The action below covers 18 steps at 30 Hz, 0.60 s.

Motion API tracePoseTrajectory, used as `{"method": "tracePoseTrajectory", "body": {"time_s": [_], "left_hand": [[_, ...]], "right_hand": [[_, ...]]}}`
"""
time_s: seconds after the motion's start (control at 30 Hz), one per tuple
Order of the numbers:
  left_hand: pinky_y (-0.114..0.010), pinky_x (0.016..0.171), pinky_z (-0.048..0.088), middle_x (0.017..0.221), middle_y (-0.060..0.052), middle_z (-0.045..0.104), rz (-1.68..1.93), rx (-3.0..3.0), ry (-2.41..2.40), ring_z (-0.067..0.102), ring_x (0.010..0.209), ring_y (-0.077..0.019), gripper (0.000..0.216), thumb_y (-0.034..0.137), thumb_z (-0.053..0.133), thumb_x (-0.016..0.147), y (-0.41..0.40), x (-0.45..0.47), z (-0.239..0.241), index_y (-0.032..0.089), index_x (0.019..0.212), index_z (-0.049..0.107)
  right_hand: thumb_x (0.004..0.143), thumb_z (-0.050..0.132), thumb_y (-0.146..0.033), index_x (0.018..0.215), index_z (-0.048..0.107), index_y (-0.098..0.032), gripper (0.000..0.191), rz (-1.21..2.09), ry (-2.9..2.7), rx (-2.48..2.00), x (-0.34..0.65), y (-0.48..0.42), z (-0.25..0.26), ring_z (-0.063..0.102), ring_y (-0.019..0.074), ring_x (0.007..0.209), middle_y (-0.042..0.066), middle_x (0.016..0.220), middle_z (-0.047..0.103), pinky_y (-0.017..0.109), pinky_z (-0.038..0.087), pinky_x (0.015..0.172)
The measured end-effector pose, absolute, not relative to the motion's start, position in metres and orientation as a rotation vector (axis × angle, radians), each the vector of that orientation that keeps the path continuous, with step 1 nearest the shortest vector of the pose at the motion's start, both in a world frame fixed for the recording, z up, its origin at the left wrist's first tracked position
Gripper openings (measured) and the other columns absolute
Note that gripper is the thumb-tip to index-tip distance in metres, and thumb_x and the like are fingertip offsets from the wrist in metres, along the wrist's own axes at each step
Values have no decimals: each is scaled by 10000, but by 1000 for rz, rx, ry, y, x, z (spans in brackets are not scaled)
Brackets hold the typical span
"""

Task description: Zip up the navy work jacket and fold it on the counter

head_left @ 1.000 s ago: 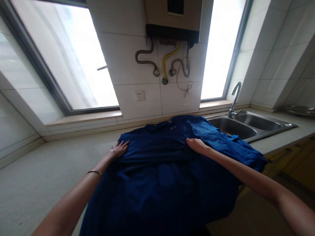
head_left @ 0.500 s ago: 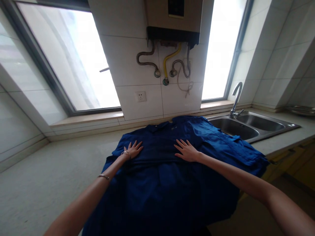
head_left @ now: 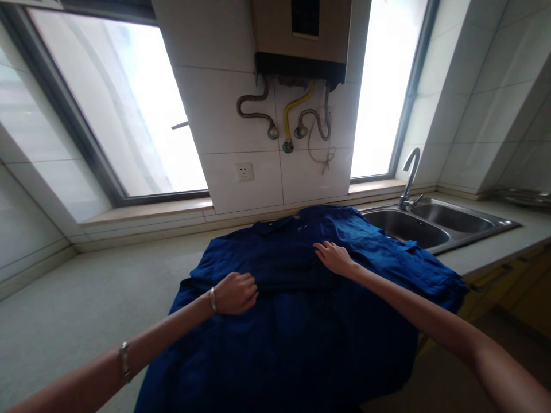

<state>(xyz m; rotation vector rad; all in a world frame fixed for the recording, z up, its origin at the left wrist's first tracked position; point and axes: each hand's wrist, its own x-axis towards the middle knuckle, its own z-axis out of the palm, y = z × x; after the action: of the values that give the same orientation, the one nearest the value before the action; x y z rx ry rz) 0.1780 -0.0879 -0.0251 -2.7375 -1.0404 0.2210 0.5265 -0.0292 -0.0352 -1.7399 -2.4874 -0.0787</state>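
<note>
A dark blue work jacket (head_left: 284,332) is spread over the counter, its collar toward the wall and its lower part hanging over the front edge. My left hand (head_left: 236,292), with a bracelet at the wrist, is curled closed over the middle of the jacket. Whatever lies inside its fingers is hidden from me. To the right, my right hand (head_left: 334,259) rests just below the small light marking on the chest, fingers bent and slightly apart, touching or nearly touching the cloth.
A steel double sink (head_left: 447,221) with a tall faucet (head_left: 411,178) is set into the counter (head_left: 107,304) at the right. On the tiled wall hang a water heater (head_left: 301,37) and its pipes, above a socket (head_left: 244,172). Windows flank the heater.
Both hands lay flat with fingers spread. My left hand has curled closed and come nearer and slightly right; my right hand has bent its fingers and moved slightly away from me.
</note>
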Motion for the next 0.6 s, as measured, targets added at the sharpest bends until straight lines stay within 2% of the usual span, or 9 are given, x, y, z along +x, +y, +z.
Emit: {"method": "tracePoseTrajectory", "body": {"time_s": [0.07,0.13,0.27,0.37,0.53,0.6], "left_hand": [[-350,656,460,754,-117,609,384,-2721,-1018,596,719,-227,344,356,374,897,-110,176,-26,148,797,629],[-361,618,459,742,-122,607,475,-2618,-1134,607,665,-242,285,327,424,876,-122,168,-31,133,843,630],[-360,577,466,808,-147,612,557,-2413,-1378,632,681,-277,210,163,479,829,-121,150,-39,104,974,618],[-372,609,474,806,-169,624,677,-2430,-1300,637,716,-283,222,75,457,799,-112,141,-28,83,905,652],[-415,689,477,755,-152,648,632,-2663,-1081,633,773,-301,181,245,546,745,-111,143,10,128,749,684],[-422,697,481,728,-143,654,627,-2690,-1103,639,743,-291,181,249,536,706,-119,149,16,144,700,683]], "right_hand": [[977,219,-456,1361,374,-295,445,-52,-2496,-1785,532,-26,-34,607,235,962,96,1103,593,316,441,763],[977,231,-456,1323,423,-267,439,-21,-2517,-1826,537,-23,-34,626,232,929,100,1079,608,315,437,762],[986,260,-414,1161,558,-222,395,59,-2576,-1752,542,-15,-37,630,206,924,87,1035,629,268,423,757],[993,275,-365,1049,609,-192,380,95,-2594,-1644,543,-6,-36,621,175,935,78,1010,631,236,407,783],[1001,249,-314,1015,608,-153,394,18,-2552,-1622,542,10,-24,608,165,953,101,1005,624,234,405,808],[1003,224,-306,1027,597,-148,405,-41,-2534,-1648,540,13,-23,614,175,943,113,1014,618,252,419,798]]}}
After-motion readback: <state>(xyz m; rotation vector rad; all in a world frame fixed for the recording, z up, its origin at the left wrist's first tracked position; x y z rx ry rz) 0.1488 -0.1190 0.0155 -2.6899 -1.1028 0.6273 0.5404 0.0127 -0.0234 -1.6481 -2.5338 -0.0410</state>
